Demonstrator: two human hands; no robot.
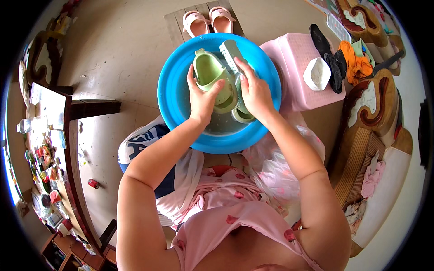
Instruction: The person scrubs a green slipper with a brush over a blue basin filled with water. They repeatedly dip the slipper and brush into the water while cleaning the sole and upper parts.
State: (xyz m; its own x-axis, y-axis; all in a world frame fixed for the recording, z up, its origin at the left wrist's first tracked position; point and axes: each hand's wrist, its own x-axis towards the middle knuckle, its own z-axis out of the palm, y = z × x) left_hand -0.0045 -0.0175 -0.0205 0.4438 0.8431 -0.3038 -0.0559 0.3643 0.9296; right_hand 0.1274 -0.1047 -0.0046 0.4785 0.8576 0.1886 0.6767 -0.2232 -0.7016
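Observation:
A blue plastic basin [173,64] holding cloudy water stands before me. Over it, my left hand [203,101] grips a pale green closed-toe slipper [225,96], its foot opening facing up. My right hand [256,95] is closed around a grey-green scrub brush [232,50]; the white bristles face the slipper, and my fingers hide much of the handle. Below the brush, partly covered by my right hand and the first slipper, a second green slipper [242,115] rests in the basin.
Behind the basin, pink slippers [196,25] sit on a wooden board [174,23]. At right, an upturned pink plastic tub [291,71] carries a white dish [317,74] and black items [334,67]. A cluttered table [73,162] stands left; a carved wooden sofa [359,135] stands right.

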